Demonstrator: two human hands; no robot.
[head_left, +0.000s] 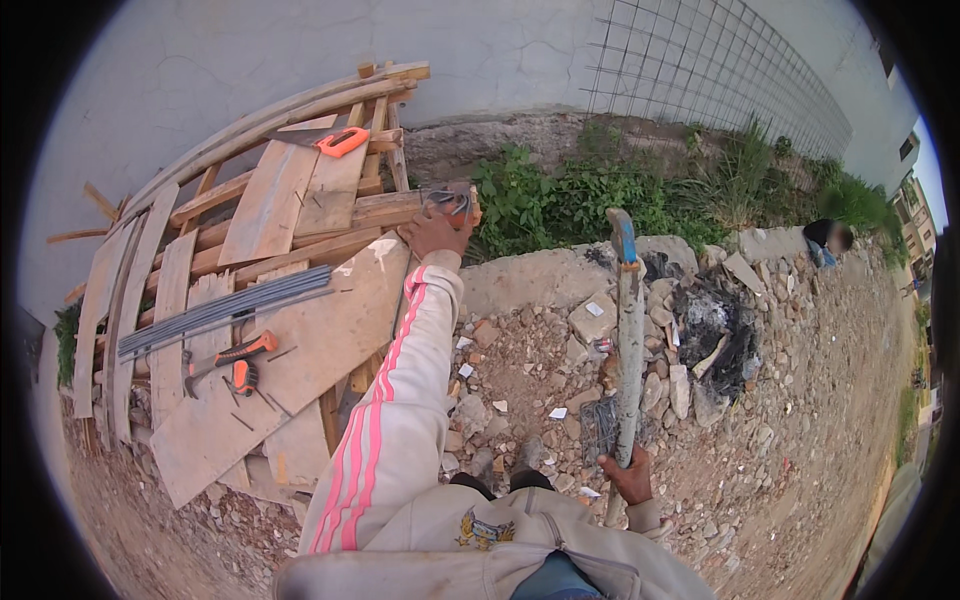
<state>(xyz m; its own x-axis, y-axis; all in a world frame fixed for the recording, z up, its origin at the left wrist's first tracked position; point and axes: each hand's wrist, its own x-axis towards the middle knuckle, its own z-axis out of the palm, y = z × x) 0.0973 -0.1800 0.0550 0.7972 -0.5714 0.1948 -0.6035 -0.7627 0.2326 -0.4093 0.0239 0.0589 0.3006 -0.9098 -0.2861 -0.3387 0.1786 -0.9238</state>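
My right hand [630,478] is closed round the lower part of a long pale pole [628,370], which stands nearly upright before me. A blue head [622,237] tops the pole; its exact kind is unclear. My left arm reaches out to the end of a wooden beam [385,212] on the timber stack. There my left hand [440,234] has its fingers bent over a small grey and orange object [455,203], partly hidden by the hand. Below that hand lies a wide plywood board [330,340].
The stack holds an orange-handled saw [342,142], grey metal rods [230,312], a claw hammer [232,350], a tape measure [244,377] and loose nails. Rubble [520,385], a burnt patch [715,325] and weeds [570,195] lie ahead. Wire mesh [710,60] leans on the wall. Another person [825,240] is far right.
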